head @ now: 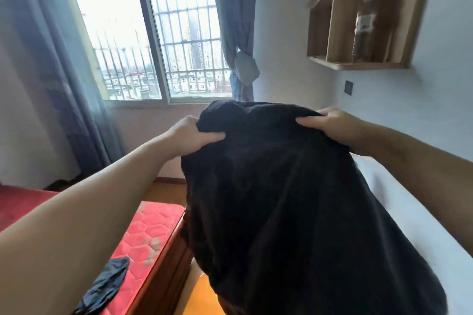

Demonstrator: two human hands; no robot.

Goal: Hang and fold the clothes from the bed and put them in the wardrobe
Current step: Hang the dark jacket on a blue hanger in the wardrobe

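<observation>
Black cloth, the garment [294, 199] hangs in the air in front of the person, held up by its top edge between both hands. What kind of garment it is cannot be told; no sleeve or collar shows plainly. Its long axis runs top to bottom, from the gripped edge near the window sill down toward the lower edge of the view, and it leans a little, the bottom swinging toward the person. The top edge runs side to side between the hands, bunched rather than taut.

The left hand [190, 133] pinches the left end of that edge, thumb lying across the front, the other fingers hidden behind the cloth. The right hand [330, 125] grips the right end the same way, thumb across the front.

As a judgement, the task is at an early or middle stage: this piece is lifted clear but is neither folded nor on a hanger, and no wardrobe is in sight. At least one more dark piece [105, 286] lies on the red mattress [151, 230] near its lower edge, so more work remains.

Behind the garment on the right runs a white surface [409, 215], perhaps another bed. Beyond stand the barred window [153, 41], grey curtains [238, 28], and a wooden wall shelf [358, 13] holding a bottle [363, 25].
</observation>
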